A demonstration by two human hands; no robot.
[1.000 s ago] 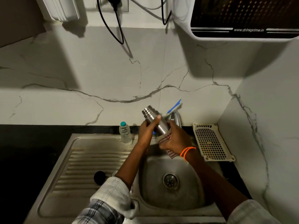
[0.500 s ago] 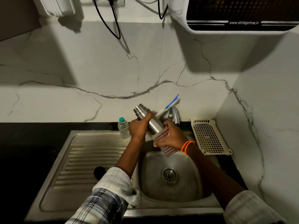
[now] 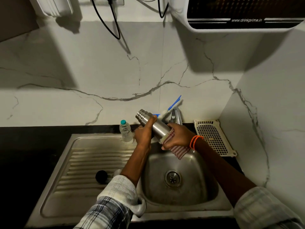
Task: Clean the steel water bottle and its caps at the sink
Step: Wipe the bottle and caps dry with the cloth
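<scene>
The steel water bottle (image 3: 157, 125) is held tilted above the sink basin (image 3: 194, 192), its ribbed neck pointing up and to the left. My left hand (image 3: 143, 133) grips the bottle near its upper half. My right hand (image 3: 177, 137) wraps a red-and-white striped cloth (image 3: 179, 150) round the bottle's lower end. A black round cap (image 3: 101, 175) lies on the ribbed drainboard (image 3: 92, 162). The bottle's base is hidden by the cloth and my right hand.
A small clear plastic bottle (image 3: 125, 131) with a teal cap stands at the drainboard's back edge. The tap (image 3: 176, 116) and a blue-handled brush (image 3: 173, 104) rise behind my hands. A cream perforated tray (image 3: 213, 137) leans at the right. A water purifier (image 3: 244, 14) hangs above.
Both hands and the bottle have drifted slightly left and lower in the view, staying over the basin. The cloth has slid lower on the bottle body.
</scene>
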